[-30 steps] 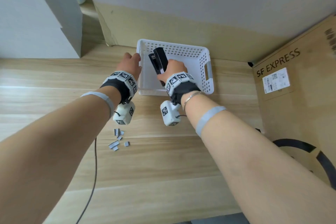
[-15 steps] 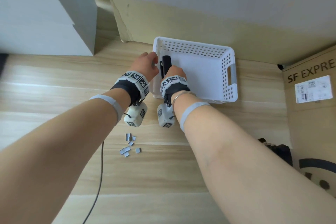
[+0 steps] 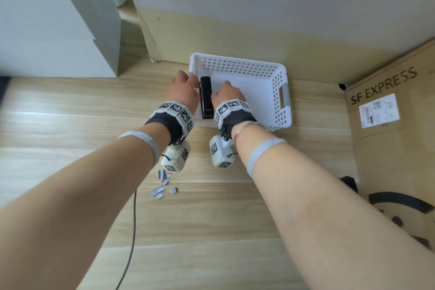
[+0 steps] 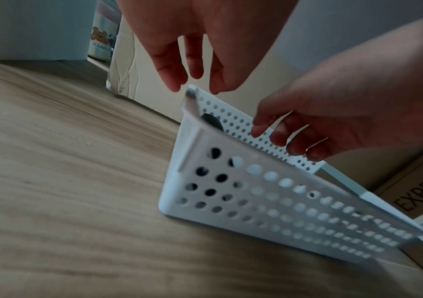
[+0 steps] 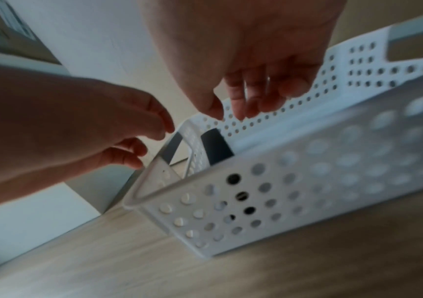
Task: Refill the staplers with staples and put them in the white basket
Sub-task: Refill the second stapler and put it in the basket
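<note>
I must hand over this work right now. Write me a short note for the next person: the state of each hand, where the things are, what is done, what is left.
Left hand: open, holding nothing, over the left rim of the white basket.
Right hand: open, holding nothing, over the basket.
Black stapler: in the basket, along its left wall, no hand gripping it.
Loose staples: on the wooden table, in front of the basket.
Done: this stapler is in the basket; whether it is full cannot be seen.
Left: no other stapler is in view; look for more.
</note>
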